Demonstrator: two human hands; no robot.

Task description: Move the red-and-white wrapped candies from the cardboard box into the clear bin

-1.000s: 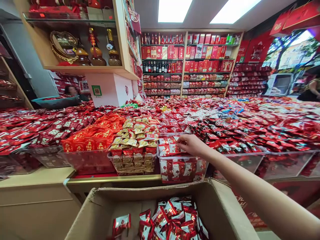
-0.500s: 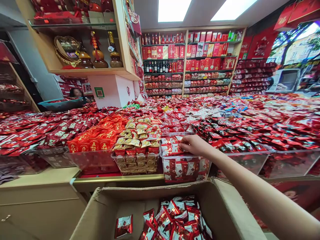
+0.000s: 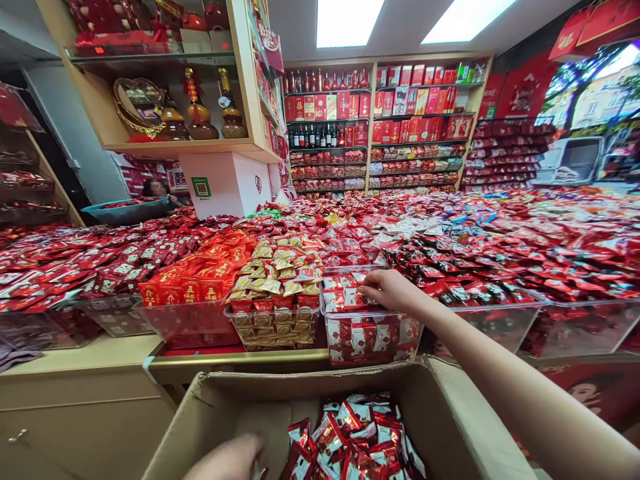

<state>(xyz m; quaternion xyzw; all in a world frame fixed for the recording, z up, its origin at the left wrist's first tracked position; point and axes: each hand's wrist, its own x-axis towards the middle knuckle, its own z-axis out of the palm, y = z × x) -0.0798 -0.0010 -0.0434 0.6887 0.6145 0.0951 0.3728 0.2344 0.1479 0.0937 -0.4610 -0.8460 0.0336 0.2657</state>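
Observation:
My right hand [image 3: 393, 291] reaches over a clear plastic bin [image 3: 373, 319], its fingers curled and pinched at a small red-and-white wrapped snack packet [image 3: 351, 297] in the top layer. More packets of the same kind stand in rows inside that bin. Below it, an open cardboard box [image 3: 310, 381] holds a loose heap of matching red-and-white packets [image 3: 350, 437]. My left hand [image 3: 233, 457] is down in the left part of the box, smeared by motion. Its fingers and whatever they may hold are not clear, though a dark edge shows beside the fingertips.
A bin of gold packets [image 3: 277, 313] and a bin of orange-red packets [image 3: 187, 300] stand to the left. Bins of dark red packets [image 3: 480, 293] stand to the right. Behind are heaped sweets and wall shelves [image 3: 373, 120]. A display cabinet [image 3: 175, 143] overhangs at left.
My left hand has come into the box from below, over the spot where a lone packet lay. That packet no longer shows there. My right hand has hardly moved.

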